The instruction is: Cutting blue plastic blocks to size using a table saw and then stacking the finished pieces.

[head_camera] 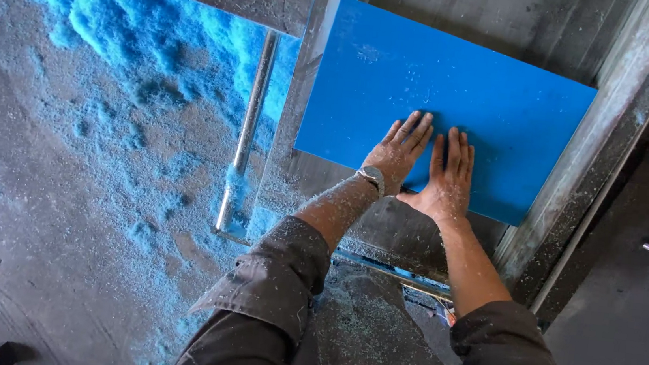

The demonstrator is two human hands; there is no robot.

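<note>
Here, the flat blue rectangular plastic sheet (443,99) is pressed by both hands, left (399,151) and right (445,178), spread flat; slipping on loose shavings (110,106) could be risked.

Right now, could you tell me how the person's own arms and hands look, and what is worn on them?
Both hands are bare, no gloves. The left hand has a metal wristwatch on its wrist; the right hand wears nothing. Dark grey sleeves are rolled up near the elbows, leaving the forearms uncovered. Fine pale shavings dust the sleeves and forearms.
</note>
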